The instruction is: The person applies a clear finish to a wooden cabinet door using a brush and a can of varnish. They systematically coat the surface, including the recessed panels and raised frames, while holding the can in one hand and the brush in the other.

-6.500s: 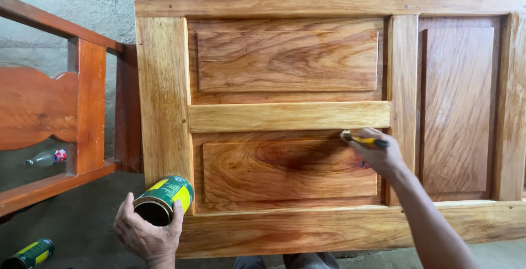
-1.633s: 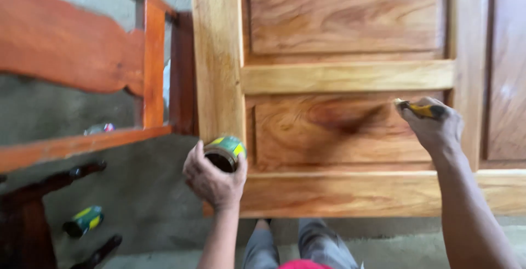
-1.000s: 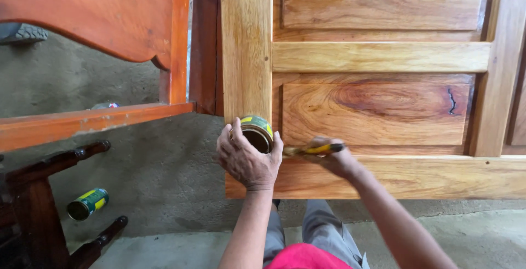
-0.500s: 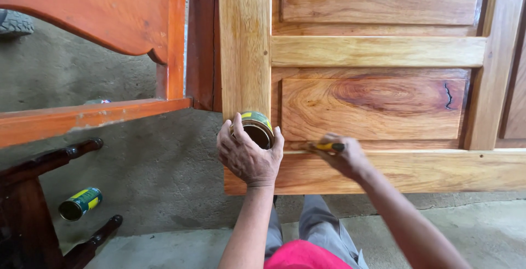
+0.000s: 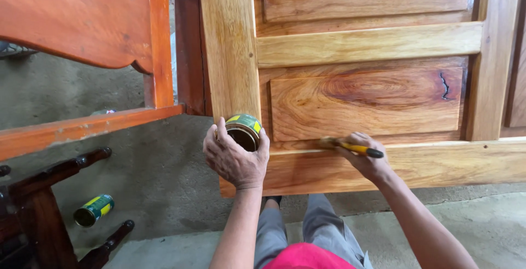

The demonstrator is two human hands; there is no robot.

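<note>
At the bottom of the frame are my grey-trousered knees. Just above, at lower centre, my left hand has its grip clenched around a small open tin, held against the door's bottom rail. To its right, my right hand grasps a yellow-handled brush, bristles pointing left along the panel's lower edge. The wooden door fills the upper right. A second tin lies on the floor, lower left, near dark chair legs.

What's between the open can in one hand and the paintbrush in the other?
In the head view, only bare wood of the door panel lies between the can and the brush; nothing else sits there.
</note>
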